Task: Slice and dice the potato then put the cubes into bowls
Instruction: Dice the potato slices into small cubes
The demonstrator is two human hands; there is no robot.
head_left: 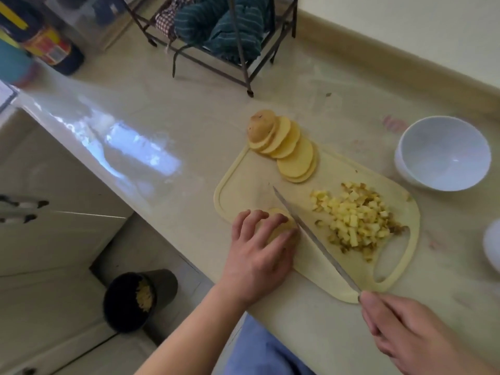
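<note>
A small stack of pale yellow potato slices (pixel 281 226) lies at the near left end of the cream plastic cutting board (pixel 243 182), pinned under the curled fingers of the left hand (pixel 259 255). The right hand (pixel 405 336) grips a long steel knife (pixel 313 236), its blade against the stack. Diced yellow potato cubes (pixel 357 220) are heaped just right of the blade; fanned round potato slices (pixel 286 147) overlap the board's far edge. A white round ceramic bowl (pixel 443 152) stands beyond the board's right end.

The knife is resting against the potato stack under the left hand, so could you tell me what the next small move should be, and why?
Probably press the knife down through the potato stack. The left hand holds that stack on the cutting board, the right hand grips the handle, and the blade lies along the stack's right edge. The fanned slices are uncut, and the white bowl is empty.
</note>
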